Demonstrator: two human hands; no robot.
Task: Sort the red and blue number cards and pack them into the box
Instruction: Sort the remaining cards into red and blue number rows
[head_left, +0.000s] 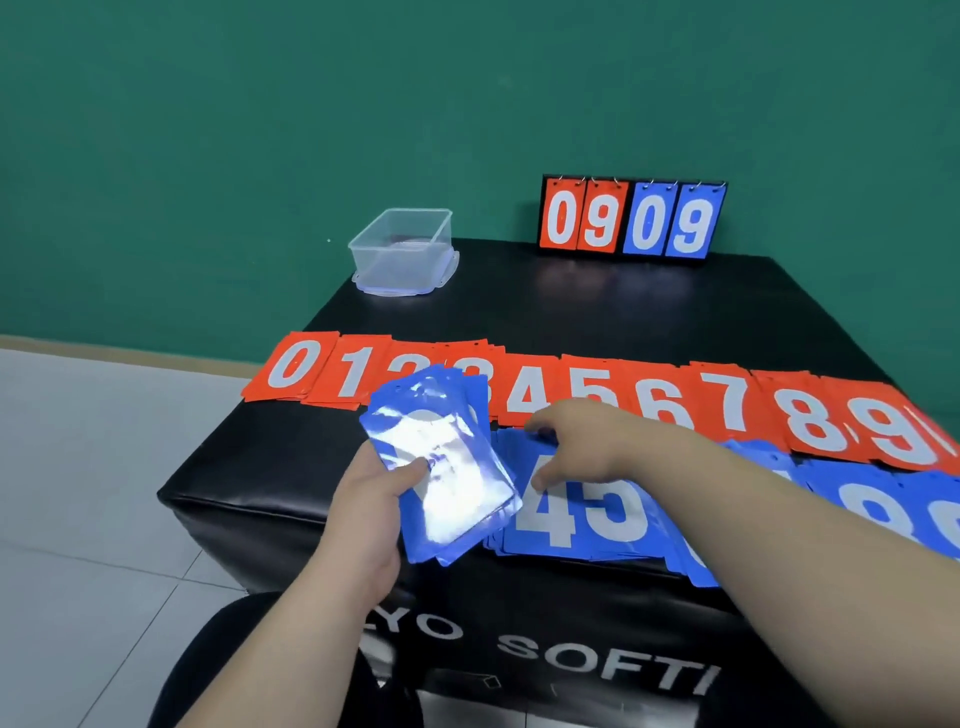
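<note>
The left hand (363, 499) grips a fanned, glossy blue stack (441, 467) above the surface (571, 301), fingers curled round it. The right hand (576, 441) pinches the far edge of the blue 4 pile (545, 514). That slick stack could splay and spill out of order, well short of the box (400, 249) at the far corner.

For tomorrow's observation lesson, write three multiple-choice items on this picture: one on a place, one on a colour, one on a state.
1. Where on the table is the clear box? A) far left corner B) near right corner C) centre
2. The card stack in the left hand is: A) red B) blue C) green
3. The clear box is: A) open-topped B) lidded C) tipped over
Key: 1 A, it stands far left; 2 B, its cards are blue; 3 A, nothing covers its rim.
</note>
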